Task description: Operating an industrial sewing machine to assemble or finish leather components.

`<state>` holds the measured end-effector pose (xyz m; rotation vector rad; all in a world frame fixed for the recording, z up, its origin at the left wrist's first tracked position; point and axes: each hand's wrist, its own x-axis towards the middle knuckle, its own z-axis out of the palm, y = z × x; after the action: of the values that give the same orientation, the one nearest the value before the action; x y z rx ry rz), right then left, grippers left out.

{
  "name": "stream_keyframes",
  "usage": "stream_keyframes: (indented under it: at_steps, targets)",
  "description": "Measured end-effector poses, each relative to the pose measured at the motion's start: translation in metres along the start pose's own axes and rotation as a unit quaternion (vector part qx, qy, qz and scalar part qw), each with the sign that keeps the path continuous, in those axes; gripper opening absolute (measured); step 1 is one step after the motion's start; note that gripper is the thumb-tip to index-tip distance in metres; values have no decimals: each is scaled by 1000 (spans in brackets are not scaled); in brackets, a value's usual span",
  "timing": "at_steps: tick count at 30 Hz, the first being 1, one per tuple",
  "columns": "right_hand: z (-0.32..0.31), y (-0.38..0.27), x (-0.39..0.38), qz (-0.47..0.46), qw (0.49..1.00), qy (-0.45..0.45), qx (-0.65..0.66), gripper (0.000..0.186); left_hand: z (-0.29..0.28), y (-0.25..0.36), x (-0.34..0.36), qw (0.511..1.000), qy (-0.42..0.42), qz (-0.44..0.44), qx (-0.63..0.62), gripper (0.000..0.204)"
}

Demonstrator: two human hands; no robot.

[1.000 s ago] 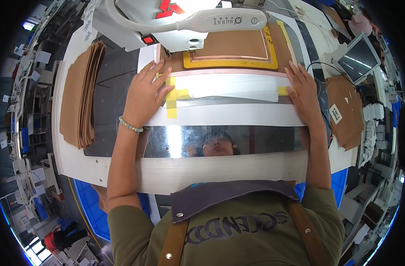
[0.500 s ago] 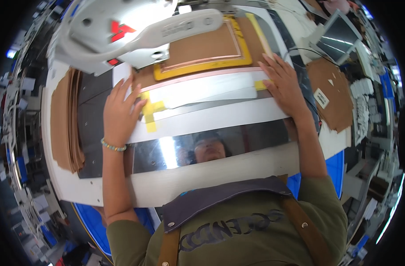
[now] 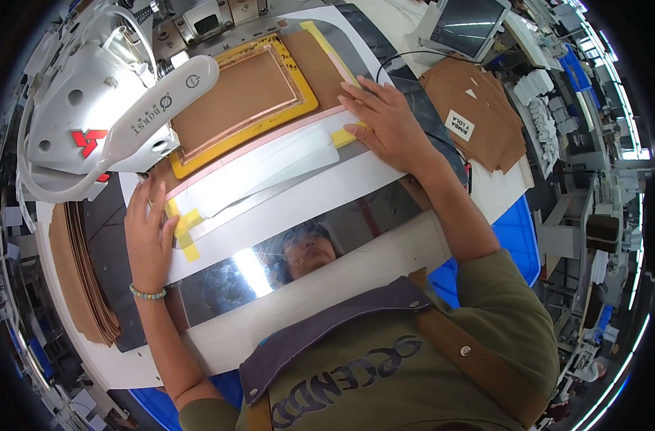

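Note:
My left hand (image 3: 150, 233) lies flat with fingers stretched, at the left edge of a brown panel (image 3: 319, 61) beside crossed strips of yellow tape (image 3: 186, 228). My right hand (image 3: 392, 129) rests with fingers spread on the panel's right end, next to another piece of yellow tape (image 3: 350, 134). On the panel sits a yellow rectangular frame (image 3: 303, 79) with a copper-coloured inner border. Between my hands lies a white, pale strip-shaped plate (image 3: 277, 169), along a thin pink band. Neither hand grips anything visible.
A white sewing machine head (image 3: 76, 122) with red marks overhangs the frame's left side. Stacked brown pieces stand at the left (image 3: 80, 280), and more brown pieces (image 3: 478, 108) lie at the right. A screen (image 3: 469, 27) is behind them. A shiny metal plate (image 3: 220, 280) runs along the front.
The whole view has turned and shifted, so the machine head now appears farther left and the work tilts up to the right. Both hands keep about the same places on the panel.

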<state>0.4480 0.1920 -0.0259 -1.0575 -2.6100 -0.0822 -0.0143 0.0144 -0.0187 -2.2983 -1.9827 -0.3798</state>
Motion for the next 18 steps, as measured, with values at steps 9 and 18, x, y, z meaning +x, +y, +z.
stream_keyframes:
  at_steps: [9, 18]
  targets:
    - [-3, -5, 1, 3, 1000, -12, -25, 56, -3, 0, -1, 1000, 1, 12, -19, 53]
    - [1, -6, -2, 9, 1000, 8, 8, 54, -6, 3, 1, 999, 2, 32, -29, 50]
